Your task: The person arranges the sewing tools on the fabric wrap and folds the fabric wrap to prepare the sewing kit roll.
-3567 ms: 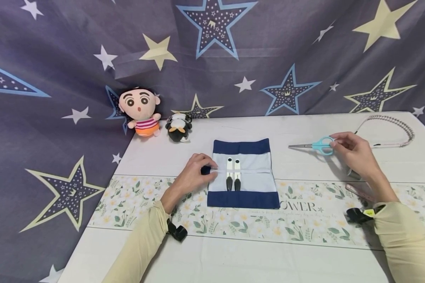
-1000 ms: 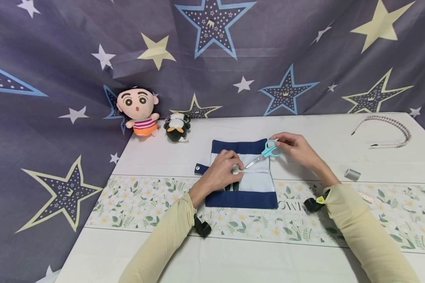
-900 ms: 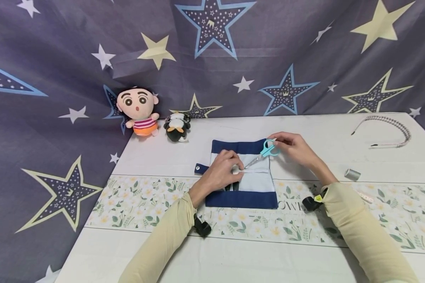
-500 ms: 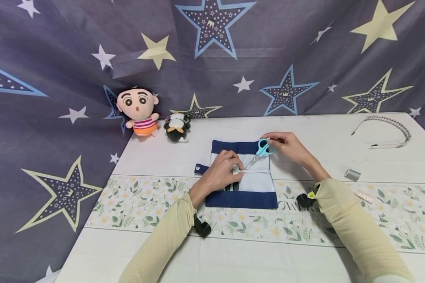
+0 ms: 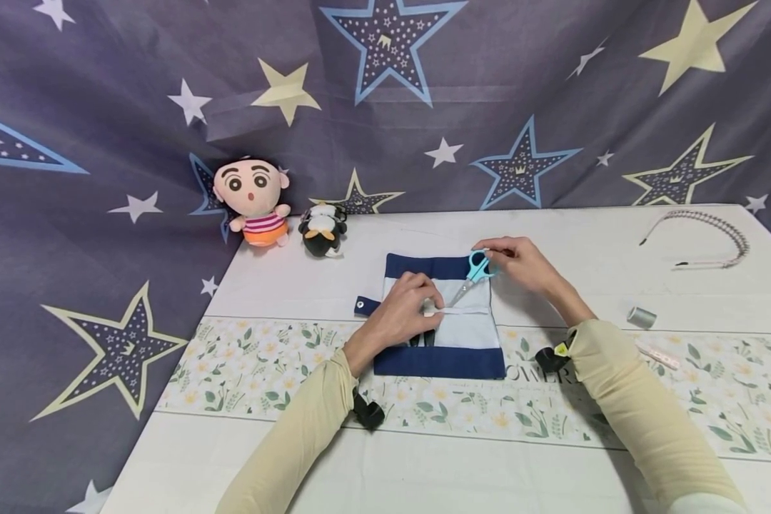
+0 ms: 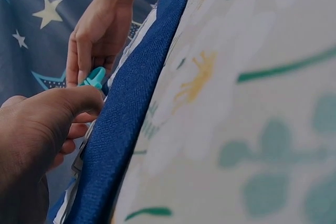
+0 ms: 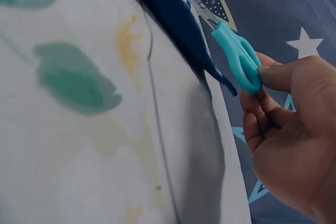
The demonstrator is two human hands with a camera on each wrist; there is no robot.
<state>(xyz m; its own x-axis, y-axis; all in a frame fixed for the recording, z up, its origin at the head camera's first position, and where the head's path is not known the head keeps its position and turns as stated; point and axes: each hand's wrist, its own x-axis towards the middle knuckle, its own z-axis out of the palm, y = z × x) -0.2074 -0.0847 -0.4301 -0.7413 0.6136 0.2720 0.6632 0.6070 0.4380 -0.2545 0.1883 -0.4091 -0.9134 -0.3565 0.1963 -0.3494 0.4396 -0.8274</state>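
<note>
A navy and pale-blue cloth organizer (image 5: pixel 440 363) lies spread on the table, a narrow white band (image 5: pixel 469 310) running across its middle. My left hand (image 5: pixel 400 310) is over its left half, thumb and fingertips pinching that band. It covers most of two slim tools with black ends (image 5: pixel 429 338) tucked under the band. By their turquoise handle my right hand (image 5: pixel 528 265) grips small scissors (image 5: pixel 478 266) above the organizer's upper right. The blades slant down-left, tips at the band near my left fingertips. The right wrist view shows the thumb pressed on the handle (image 7: pixel 239 59).
Right of the organizer are a grey spool (image 5: pixel 641 318), a pink strip-like item (image 5: pixel 657 355) partly behind the right sleeve, and a headband (image 5: pixel 713 221). A plush doll (image 5: pixel 257 203) and a penguin plush (image 5: pixel 322 230) sit at the back left, before the starry curtain (image 5: pixel 424 143).
My right hand has brought the scissors leftward from the table's right side to the organizer, lately tilting them steeper. My left hand has moved right along the band, over the tools.
</note>
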